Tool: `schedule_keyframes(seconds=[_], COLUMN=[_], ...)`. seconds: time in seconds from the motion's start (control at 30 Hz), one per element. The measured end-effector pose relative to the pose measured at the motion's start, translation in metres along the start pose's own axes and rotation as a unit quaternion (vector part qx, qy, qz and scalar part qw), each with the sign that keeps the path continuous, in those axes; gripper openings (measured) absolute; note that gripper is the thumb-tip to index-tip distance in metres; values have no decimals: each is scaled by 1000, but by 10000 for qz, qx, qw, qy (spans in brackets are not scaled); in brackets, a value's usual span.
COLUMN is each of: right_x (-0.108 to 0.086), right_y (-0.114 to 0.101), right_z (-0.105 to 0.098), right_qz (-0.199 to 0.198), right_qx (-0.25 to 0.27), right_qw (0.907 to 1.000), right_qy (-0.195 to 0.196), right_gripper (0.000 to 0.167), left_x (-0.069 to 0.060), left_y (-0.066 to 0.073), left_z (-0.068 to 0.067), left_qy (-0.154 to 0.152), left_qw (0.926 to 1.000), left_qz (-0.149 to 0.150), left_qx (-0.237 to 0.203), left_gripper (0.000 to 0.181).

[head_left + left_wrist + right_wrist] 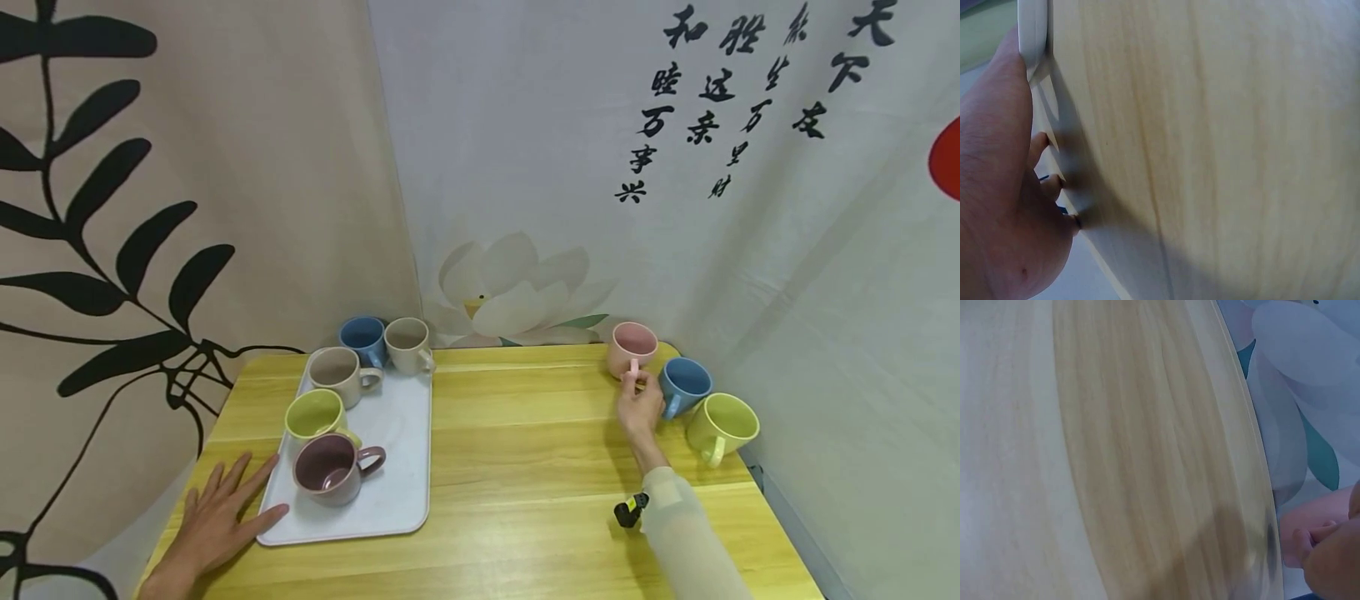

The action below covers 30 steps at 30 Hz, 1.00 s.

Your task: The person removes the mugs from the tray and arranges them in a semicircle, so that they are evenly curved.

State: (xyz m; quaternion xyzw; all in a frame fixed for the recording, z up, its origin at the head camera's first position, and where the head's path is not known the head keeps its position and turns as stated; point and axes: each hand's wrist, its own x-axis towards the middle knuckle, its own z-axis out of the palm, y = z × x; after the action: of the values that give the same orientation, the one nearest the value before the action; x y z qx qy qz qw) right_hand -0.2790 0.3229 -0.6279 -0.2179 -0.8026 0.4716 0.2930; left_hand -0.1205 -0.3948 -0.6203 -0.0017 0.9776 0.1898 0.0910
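On the left, a wall cloth (pixel 300 183) has a big black plant (pixel 146 362) on it. The left hand (pixel 221 517) lies at the near left side of the table (pixel 525 467), its fingers spread out and grasping nothing, with the thumb touching the edge of a white tray (pixel 401 467). Five mugs are on the tray. A green mug (pixel 311 415) sits on its left side, and a purple mug (pixel 327 477) is just nearer, with its handle to the right. Behind the green one is a beige mug (pixel 333 385). At the far end are a blue mug (pixel 362 337) and, to its right, a second beige mug (pixel 407 352). The middle of the table shows yellow wood. Well to the right, the right hand (pixel 641 406) pinches the handle of a pink mug (pixel 626 354) at the far edge; I cannot tell if that mug touches the wood. A pale sleeve (pixel 682 517) covers the arm. Just right of the hand is a second blue mug (pixel 684 387), and right and nearer is a second green mug (pixel 722 427).
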Motion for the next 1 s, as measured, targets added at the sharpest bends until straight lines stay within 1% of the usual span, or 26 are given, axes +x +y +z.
schedule_keyframes(seconds=[0.1, 0.2, 0.37, 0.47, 0.63, 0.67, 0.77, 0.8, 0.83, 0.87, 0.9, 0.93, 0.97, 1.0], right_x=[-5, -14, -16, -15, -13, -12, -13, -11, -12, -10, -12, -11, -10, -7], right_y=[-10, -29, -34, -31, -25, -20, -20, -13, -14, -8, -11, -10, -6, 2], right_z=[-4, -11, -13, -11, -9, -7, -9, -7, -7, -5, -6, -6, -5, -3], right_qz=[25, 102, 286, 297, 286, 258, 305, 266, 301, 302, 350, 341, 327, 301], right_qx=[-87, -168, -255, -215, -128, -60, -51, -1, -13, -11, -54, -41, -24, -22], right_qw=[10000, 9997, 9992, 9993, 9994, 9995, 9995, 9996, 9995, 9995, 9994, 9994, 9994, 9995], right_qy=[15, -108, -132, -73, 136, 192, 84, 104, 71, 101, 38, 38, 55, 120], right_gripper=[32, 42, 42, 39, 36, 33, 32, 34, 33, 33, 34, 34, 35, 34], left_x=[0, -1, -1, -1, -1, -1, -1, -2, -2, -2, -2, -2, -2, -2], left_y=[0, -1, -1, 0, 0, 0, 0, 0, 0, 0, 0, 0, 0, 1], left_z=[0, 0, 0, 0, 2, 2, 1, 1, 1, 0, 0, 0, 0, 0], left_qy=[64, 103, 110, 95, 60, 57, 40, 38, 46, 52, 48, 51, 50, 53], left_qw=[10000, 9999, 9999, 9999, 10000, 10000, 10000, 10000, 10000, 10000, 10000, 10000, 10000, 10000], left_qz=[69, 121, 123, 96, 51, 51, 59, 61, 69, 76, 72, 74, 62, 64], left_qx=[28, 48, 50, 62, 42, 40, 37, 27, 22, 13, 0, -6, -20, -20], left_gripper=[101, 99, 99, 100, 101, 101, 100, 100, 100, 100, 100, 100, 100, 100])
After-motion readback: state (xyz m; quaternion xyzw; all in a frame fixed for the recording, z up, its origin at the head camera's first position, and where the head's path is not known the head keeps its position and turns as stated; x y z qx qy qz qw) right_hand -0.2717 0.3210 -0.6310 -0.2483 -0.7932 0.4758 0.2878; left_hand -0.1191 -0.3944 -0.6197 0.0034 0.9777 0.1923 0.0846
